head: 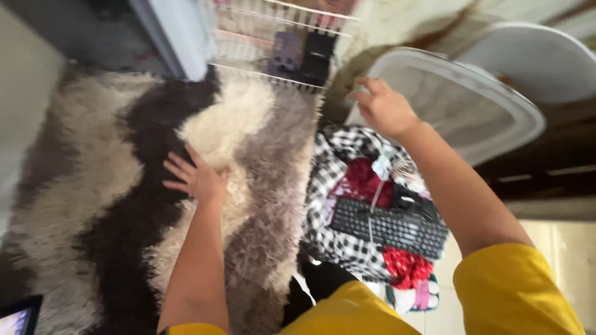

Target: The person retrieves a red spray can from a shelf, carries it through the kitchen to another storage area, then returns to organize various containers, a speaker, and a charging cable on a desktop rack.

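Our left hand (197, 178) lay flat, fingers spread, on the soft, floppy rug (124, 186), best grasped at an edge, while our right hand (382, 108) loosely curled at the stiff lid (472, 105).

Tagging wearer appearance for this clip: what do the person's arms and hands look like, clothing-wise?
Both arms are bare from the upper arm down, with short bright yellow sleeves at the bottom edge. The left hand and right hand are bare: no gloves, watch or rings visible, though the picture is blurred.

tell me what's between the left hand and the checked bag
In the head view, only shaggy rug lies between the left hand and the checked bag.
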